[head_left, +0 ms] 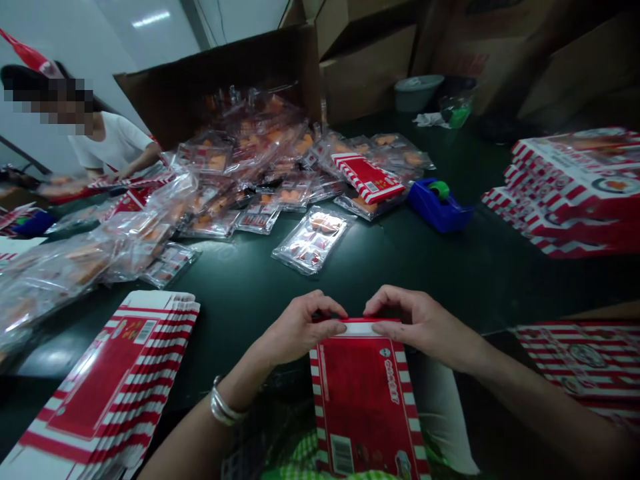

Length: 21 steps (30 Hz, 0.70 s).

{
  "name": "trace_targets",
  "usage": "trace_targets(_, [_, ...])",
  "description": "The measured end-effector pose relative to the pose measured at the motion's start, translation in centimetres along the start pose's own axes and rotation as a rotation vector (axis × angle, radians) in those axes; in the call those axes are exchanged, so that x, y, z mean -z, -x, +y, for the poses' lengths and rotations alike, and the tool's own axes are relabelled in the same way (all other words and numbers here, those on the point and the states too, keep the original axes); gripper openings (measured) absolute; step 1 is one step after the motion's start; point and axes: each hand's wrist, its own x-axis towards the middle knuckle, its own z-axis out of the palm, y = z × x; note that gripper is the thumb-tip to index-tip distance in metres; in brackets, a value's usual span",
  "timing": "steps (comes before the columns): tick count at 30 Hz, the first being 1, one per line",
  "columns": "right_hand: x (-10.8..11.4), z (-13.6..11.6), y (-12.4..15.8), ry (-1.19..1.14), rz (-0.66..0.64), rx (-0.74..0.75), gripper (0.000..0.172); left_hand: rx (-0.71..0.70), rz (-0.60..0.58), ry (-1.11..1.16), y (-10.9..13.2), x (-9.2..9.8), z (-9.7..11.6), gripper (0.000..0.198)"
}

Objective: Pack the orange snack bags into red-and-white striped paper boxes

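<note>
At the near table edge, hands: left hand point(300, 328), wearing a silver bangle point(223, 403), and right hand point(425, 327) were both narrow, pinching the top end of a red-and-white printed carton point(363, 400).
Carton: flattened, upright before the person, its top flap between both hands.
Handling: likely light and fairly stiff, though its creased flap may bend; the side edges look like sound places to grip.
Left: stack of flat cartons point(107, 380) lay on the dark green worktable point(240, 267).
Ahead: sealed plastic packs point(313, 240) lay heaped before a brown cardboard box point(215, 80), beside a blue tape dispenser point(439, 205).
Far left: a co-worker point(113, 143) handled cartons.
</note>
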Motion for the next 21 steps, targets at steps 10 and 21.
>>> trace_targets(10, [-2.2,0.4,0.3,0.033,0.211,0.033,0.024,-0.018,-0.038,-0.177,-0.7,1.1,-0.1,0.013])
trace_targets(21, [-1.1,-1.3,-2.4,0.110,-0.022,-0.024,0.017,-0.074,-0.111,-0.039,-0.9,2.6,-0.2,0.012])
